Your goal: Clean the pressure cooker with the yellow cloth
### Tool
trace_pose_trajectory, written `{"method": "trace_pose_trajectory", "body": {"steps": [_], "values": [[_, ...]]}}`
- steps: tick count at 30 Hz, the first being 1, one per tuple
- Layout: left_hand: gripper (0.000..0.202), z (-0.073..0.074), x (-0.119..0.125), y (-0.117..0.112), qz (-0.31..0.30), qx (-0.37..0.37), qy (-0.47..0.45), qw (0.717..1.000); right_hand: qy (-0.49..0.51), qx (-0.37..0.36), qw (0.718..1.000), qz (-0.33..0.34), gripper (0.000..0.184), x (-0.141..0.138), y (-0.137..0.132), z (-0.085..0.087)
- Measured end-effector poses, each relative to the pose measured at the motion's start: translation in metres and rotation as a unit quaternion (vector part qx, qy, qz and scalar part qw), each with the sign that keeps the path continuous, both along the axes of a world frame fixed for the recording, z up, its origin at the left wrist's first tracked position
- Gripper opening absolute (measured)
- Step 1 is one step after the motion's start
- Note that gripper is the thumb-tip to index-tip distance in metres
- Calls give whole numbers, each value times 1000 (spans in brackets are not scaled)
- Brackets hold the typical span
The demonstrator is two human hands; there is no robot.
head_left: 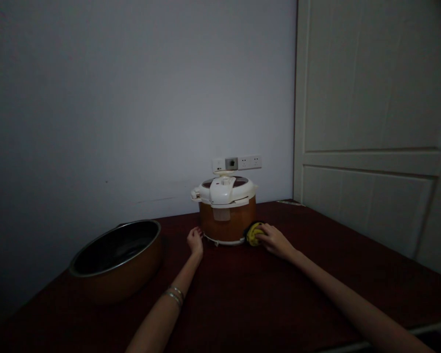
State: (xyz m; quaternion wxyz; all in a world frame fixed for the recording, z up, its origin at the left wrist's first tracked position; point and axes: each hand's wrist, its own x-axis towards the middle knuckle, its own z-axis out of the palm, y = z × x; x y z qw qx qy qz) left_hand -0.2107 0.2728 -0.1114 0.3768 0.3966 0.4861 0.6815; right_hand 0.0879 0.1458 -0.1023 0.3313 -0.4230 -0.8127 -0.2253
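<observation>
2 hands in view, both mine-side, no other ppl. R hand point(275, 241) at lower centre-right, fingers clenched over 1 yellow sponge point(254, 234), which sits on the table just beside the cooker's R side. L hand point(195, 241) lies just left of the cooker base, fingers loosely curled, holding nothing; can't tell if fingertips touch it. 1 electric pressure cooker point(227, 211) w/ orange-brown body & white lid stands upright, centre of frame, by the wall. 1 orange-brown pot point(115, 260), dark inside, sits lower left on the dark red table point(279, 284), well apart from cooker. 2 bangles point(174, 295) on L wrist. 1 white wall socket strip point(236, 163) just above the cooker. 1 white panelled door point(367, 122) at right.
</observation>
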Motion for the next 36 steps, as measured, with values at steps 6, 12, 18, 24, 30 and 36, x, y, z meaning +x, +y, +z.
{"method": "trace_pose_trajectory", "body": {"steps": [6,12,18,24,30,36], "values": [[20,9,-12,-27,2,60,124,990,469,-152,868,64,23,-23,-28,20],[19,31,-19,-70,-88,148,284,943,659,-386,609,212,34,-49,-65,49],[28,90,10,-132,-195,314,365,854,627,-495,563,211,46,-68,-75,69],[48,120,39,-156,-346,95,432,827,557,-427,690,177,53,-77,-72,72],[38,99,41,-149,-493,-46,240,835,457,-379,786,173,50,-72,-75,81],[25,107,33,-141,-478,-35,266,837,314,-325,881,138,44,-77,-83,82]]}}
